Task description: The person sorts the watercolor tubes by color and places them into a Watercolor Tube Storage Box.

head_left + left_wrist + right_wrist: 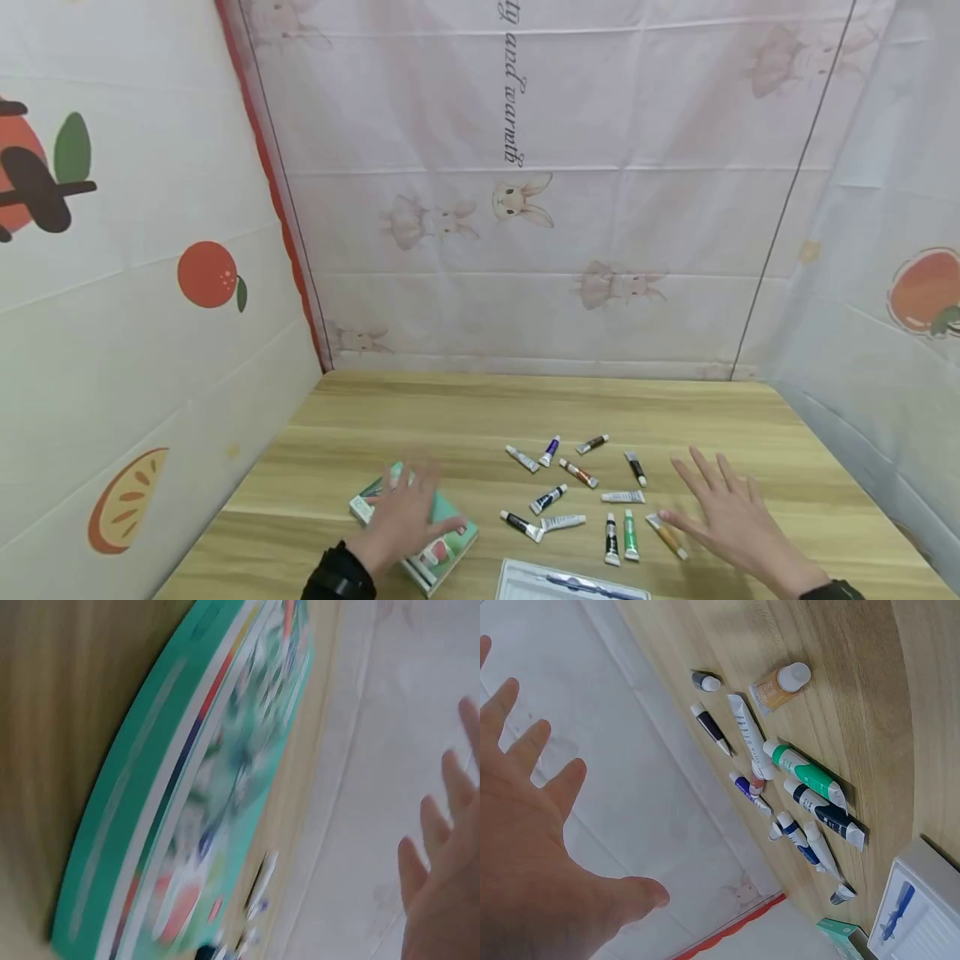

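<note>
My left hand (405, 512) is spread over the green paint box (450, 550), overlapping it in the head view. From the left wrist, the box (217, 795) shows its printed top and green side, with the fingers held away above it. My right hand (731, 512) has its fingers splayed and grips nothing. Nearest to it lies an ochre paint tube (667, 536). Beside that are a green tube (631, 535) and a black tube (612, 539). Several more paint tubes are scattered about, among them a purple one (550, 451) and a reddish-brown one (578, 473).
A white plastic tray (517, 583) holding a blue brush (592, 586) sits at the front of the wooden table (420, 400). Printed cloth hangs as a back wall (450, 108), with more cloth at the left (150, 358) and right (862, 333).
</note>
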Motion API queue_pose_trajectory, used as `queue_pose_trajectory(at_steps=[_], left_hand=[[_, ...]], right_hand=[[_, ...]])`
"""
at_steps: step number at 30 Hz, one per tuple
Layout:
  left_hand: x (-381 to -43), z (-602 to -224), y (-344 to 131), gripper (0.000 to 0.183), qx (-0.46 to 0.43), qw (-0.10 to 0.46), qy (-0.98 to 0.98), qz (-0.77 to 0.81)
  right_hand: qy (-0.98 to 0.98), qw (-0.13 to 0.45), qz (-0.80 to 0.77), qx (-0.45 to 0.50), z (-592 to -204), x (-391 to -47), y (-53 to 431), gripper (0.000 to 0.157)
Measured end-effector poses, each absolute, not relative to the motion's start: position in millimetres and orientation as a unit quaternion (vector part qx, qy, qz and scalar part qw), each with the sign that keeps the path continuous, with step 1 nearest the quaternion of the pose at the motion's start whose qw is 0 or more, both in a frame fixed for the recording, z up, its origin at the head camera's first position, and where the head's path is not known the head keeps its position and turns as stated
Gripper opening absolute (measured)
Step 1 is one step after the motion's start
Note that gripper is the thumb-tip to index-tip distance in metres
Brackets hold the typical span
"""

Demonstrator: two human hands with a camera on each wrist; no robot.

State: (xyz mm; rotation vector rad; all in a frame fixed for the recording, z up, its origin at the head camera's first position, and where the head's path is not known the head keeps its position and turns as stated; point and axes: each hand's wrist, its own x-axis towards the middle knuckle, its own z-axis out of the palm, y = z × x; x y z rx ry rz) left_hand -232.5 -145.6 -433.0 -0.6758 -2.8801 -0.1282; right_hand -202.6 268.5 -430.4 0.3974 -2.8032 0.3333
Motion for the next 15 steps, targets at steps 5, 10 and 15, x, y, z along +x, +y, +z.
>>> queue_pose_trajectory(at_steps=[5,10,15], left_hand=[[-209.4,-444.9,-121.9,0.086,-0.410,0.028,-0.907,-0.090],[-194.8,-458.4,-104.4,0.071,-0.500,-0.093,-0.857,-0.083],[-191.4,-470.6,-99.5,0.066,-0.507,-0.065,-0.859,-0.037]], right_hand=[[-0.972,0.155,0.103,0.146,-434.2,-201.8,267.9,0.070],[-0.966,0.121,0.137,0.181,-437.9,-207.6,265.8,0.055],[-0.953,0.058,0.149,0.256,-448.7,-217.1,262.6,0.028]])
